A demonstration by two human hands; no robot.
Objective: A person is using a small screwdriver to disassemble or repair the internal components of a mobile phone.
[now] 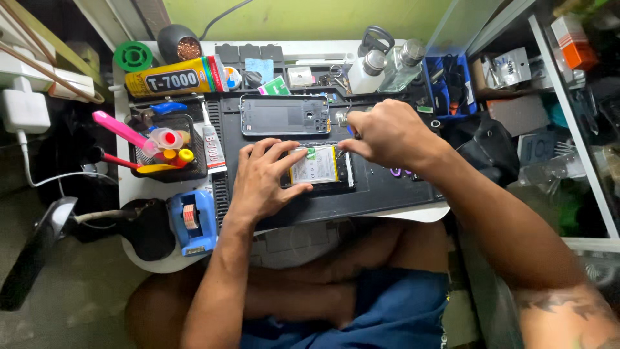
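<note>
An opened phone point(320, 167) with its pale battery showing lies on a dark work mat point(387, 194). My left hand point(261, 181) rests on the phone's left side, fingers spread, holding it down. My right hand point(384, 134) is closed around a small screwdriver point(344, 120) with a metal cap, its tip at the phone's upper right corner. Just beyond the phone lies its detached back cover point(284, 116), inside face up.
A large yellow glue tube point(174, 77) and a black basket of tools point(165, 145) sit at the left. A blue tape dispenser point(192, 222) is at the near left. Two bottles point(387, 64) and a blue parts bin point(449, 84) stand at the back right.
</note>
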